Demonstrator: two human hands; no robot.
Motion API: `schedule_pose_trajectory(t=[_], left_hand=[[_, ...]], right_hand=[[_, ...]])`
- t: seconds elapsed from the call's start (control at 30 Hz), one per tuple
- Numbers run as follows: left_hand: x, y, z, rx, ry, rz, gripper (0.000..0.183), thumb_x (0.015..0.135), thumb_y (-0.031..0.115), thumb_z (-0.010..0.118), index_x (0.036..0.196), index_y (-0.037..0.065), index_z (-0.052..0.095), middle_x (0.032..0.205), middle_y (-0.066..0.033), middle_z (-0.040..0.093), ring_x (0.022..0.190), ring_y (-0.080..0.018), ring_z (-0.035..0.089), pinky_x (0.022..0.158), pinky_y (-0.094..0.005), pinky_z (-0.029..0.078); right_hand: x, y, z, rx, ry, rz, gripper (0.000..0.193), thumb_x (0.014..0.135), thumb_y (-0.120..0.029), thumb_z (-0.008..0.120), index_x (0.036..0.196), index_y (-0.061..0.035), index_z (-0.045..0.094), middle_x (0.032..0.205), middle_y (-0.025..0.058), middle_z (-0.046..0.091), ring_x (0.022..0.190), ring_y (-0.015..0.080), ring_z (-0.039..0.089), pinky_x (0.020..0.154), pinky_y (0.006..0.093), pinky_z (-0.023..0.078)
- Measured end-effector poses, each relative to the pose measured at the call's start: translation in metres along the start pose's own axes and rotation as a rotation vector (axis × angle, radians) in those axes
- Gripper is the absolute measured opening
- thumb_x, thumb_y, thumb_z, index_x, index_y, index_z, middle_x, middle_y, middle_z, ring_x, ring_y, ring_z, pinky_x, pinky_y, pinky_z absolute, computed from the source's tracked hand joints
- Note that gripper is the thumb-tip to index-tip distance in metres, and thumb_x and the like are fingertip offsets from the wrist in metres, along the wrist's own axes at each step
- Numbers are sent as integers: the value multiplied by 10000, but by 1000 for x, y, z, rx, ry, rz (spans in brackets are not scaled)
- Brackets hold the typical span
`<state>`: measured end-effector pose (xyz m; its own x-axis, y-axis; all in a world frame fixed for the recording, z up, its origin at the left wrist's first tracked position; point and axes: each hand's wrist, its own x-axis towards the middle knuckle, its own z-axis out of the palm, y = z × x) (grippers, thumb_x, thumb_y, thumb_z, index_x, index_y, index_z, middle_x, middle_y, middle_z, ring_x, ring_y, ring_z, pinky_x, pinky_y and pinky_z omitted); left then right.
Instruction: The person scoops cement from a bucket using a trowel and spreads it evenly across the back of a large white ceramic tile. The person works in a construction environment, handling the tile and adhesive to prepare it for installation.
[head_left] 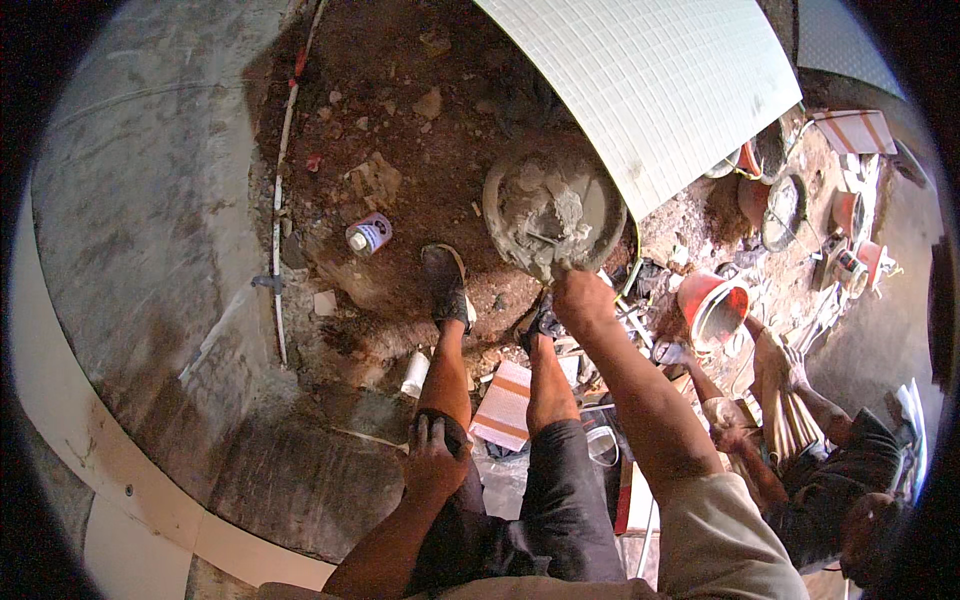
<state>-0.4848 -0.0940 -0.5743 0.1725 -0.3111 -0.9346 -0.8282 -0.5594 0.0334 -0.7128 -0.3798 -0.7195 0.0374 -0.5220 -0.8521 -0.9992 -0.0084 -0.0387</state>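
A round basin of wet grey mortar stands on the dirt in front of my feet. At its near rim my right hand is closed on a mortar-coated trowel, whose blade lies partly in the mix; its handle is hidden in my fist. My left hand rests on my left knee with nothing in it, fingers spread. Left of the basin, a white-and-purple bottle lies on the ground.
A white ribbed panel overhangs the basin's right side. A white pipe runs along the left wall. Right of me are a red bucket, more buckets and rubble. A co-worker crouches at lower right. A striped tile lies between my legs.
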Motion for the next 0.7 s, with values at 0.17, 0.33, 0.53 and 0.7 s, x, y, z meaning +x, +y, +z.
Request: schedule_pose_trajectory(t=[0.17,0.33,0.53,0.7], left_hand=[[-2,21,-19,16,-91,-162,737,926,541,599,1496,89,482,1632,-195,332,1524,-379,284,1166,-684,273],[-4,-6,14,-26,30,-39,730,928,528,593,1498,86,477,1637,-191,322,1498,-385,339,1158,-661,300],[7,1,1,97,-11,-21,736,910,516,618,1466,48,500,1611,-218,353,1422,-411,446,1146,-616,345],[-1,-16,22,61,50,11,734,914,507,624,1479,61,485,1626,-210,328,1381,-413,495,1141,-559,375]], right_hand=[[-48,34,-43,347,185,-16,326,1031,-375,525,1202,-150,688,967,239,717,921,464,686,761,525,549],[15,55,-30,608,266,32,333,1013,-381,564,1029,-104,749,887,245,713,847,428,710,695,510,544],[98,55,57,168,288,-188,318,960,-317,568,948,-37,716,877,241,727,848,471,714,730,539,583],[31,31,29,241,146,-11,266,945,-277,582,1033,-71,726,876,257,719,898,454,713,794,547,580]])
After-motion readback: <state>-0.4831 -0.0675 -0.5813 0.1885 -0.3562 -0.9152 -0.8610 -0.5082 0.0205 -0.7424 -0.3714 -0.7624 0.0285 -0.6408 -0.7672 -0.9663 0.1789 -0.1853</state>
